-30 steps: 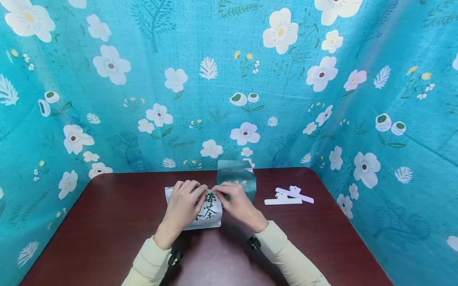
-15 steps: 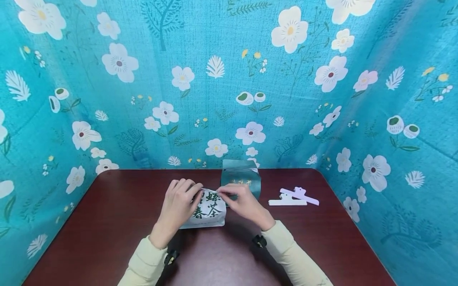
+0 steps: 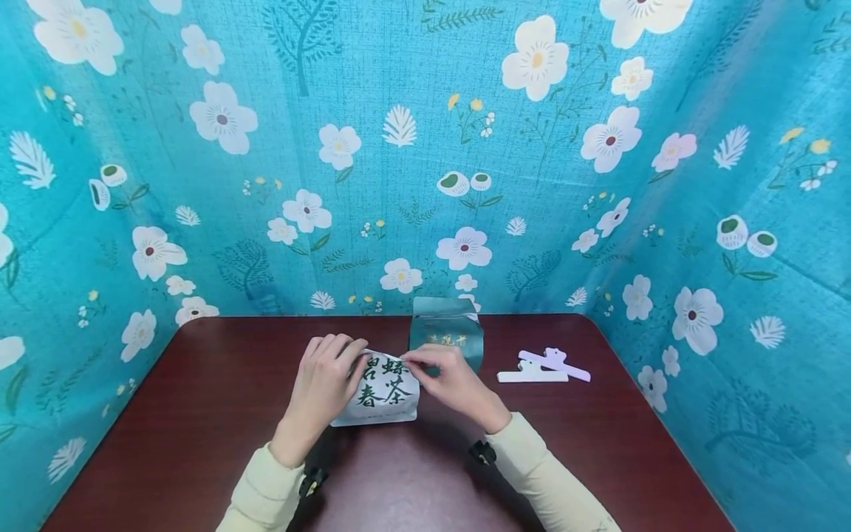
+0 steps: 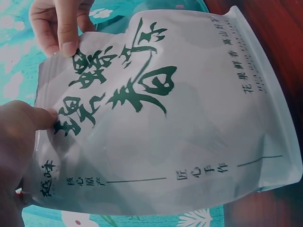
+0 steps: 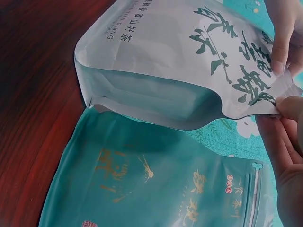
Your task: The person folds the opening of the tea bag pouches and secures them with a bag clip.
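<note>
A dark reddish-brown wooden table point(image 3: 199, 414) with rounded far corners sits enclosed on three sides by a teal cloth backdrop point(image 3: 372, 89). The fabric is printed with white and cream flowers, pale pink blooms, small yellow blossoms, feathery white leaves and darker teal tree outlines. It hangs behind the table's far edge and angles forward along both sides, with soft folds showing at the corners. Even, diffuse light falls across the scene, leaving a dull sheen on the polished tabletop.
</note>
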`<state>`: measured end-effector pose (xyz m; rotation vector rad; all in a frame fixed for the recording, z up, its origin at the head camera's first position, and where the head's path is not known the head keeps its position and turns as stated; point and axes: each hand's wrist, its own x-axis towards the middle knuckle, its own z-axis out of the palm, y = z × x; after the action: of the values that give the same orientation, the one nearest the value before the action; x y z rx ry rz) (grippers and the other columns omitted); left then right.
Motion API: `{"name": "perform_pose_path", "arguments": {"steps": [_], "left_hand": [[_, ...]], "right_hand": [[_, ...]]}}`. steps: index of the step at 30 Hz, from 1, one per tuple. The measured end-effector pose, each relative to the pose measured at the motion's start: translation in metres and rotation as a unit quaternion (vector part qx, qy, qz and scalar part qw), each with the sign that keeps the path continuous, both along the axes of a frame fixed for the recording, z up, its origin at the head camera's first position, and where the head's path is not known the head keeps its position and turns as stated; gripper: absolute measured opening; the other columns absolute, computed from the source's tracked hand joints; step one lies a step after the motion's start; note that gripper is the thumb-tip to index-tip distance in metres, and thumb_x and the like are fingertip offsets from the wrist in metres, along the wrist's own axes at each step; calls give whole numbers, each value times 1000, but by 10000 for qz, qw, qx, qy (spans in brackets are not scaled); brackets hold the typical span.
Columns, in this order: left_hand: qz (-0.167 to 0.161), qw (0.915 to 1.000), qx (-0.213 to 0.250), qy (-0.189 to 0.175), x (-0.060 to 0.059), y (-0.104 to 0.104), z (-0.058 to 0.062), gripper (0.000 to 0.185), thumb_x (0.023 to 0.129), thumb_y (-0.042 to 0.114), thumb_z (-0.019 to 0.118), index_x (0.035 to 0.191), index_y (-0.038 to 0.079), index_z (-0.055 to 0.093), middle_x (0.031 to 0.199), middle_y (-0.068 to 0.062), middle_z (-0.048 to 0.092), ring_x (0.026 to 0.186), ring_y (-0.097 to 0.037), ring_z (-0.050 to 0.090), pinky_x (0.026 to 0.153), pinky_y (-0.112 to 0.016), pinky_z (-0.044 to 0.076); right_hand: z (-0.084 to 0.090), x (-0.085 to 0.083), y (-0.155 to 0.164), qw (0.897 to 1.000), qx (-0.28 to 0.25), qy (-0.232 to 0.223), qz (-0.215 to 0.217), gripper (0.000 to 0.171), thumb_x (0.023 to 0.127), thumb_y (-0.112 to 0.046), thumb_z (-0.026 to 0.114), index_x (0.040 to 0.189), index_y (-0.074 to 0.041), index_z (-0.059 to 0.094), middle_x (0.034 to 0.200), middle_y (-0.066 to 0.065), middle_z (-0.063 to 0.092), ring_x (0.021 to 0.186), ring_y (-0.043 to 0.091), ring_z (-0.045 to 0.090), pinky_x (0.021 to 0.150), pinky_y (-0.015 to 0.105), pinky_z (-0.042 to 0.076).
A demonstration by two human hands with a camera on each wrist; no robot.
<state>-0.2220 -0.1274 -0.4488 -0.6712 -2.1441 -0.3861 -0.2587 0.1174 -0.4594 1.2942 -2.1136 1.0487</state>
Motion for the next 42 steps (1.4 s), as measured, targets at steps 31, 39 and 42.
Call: {"name": "perform_pose_path", "arguments": {"steps": [31, 39, 42], "left_hand": [[-156, 9998, -75, -106, -4, 1, 1, 17, 88, 10, 71, 104, 5, 73, 87, -6, 66, 79, -24, 58, 74, -40, 43], [-141, 9998, 22, -138, -4, 3, -1, 29, 87, 33, 73, 98, 6, 71, 86, -7, 64, 78, -24, 56, 75, -41, 43], [-86, 9999, 1, -65, -5, 4, -2, 31, 86, 34, 76, 97, 6, 70, 85, -7, 64, 77, -24, 56, 74, -41, 42]], "right_hand": [[4, 13, -4, 9880, 1037, 1129, -210, 29, 80, 6, 82, 107, -6, 79, 97, 3, 72, 86, 12, 68, 76, 16, 54], [-1, 17, -9, 9795, 1237, 1508, -509, 28, 83, 3, 80, 108, -8, 78, 97, 2, 69, 88, 11, 66, 78, 17, 54], [-6, 18, -12, 9760, 1271, 1654, -623, 30, 82, 2, 82, 109, -8, 78, 98, 2, 68, 90, 11, 66, 80, 18, 54]]}}
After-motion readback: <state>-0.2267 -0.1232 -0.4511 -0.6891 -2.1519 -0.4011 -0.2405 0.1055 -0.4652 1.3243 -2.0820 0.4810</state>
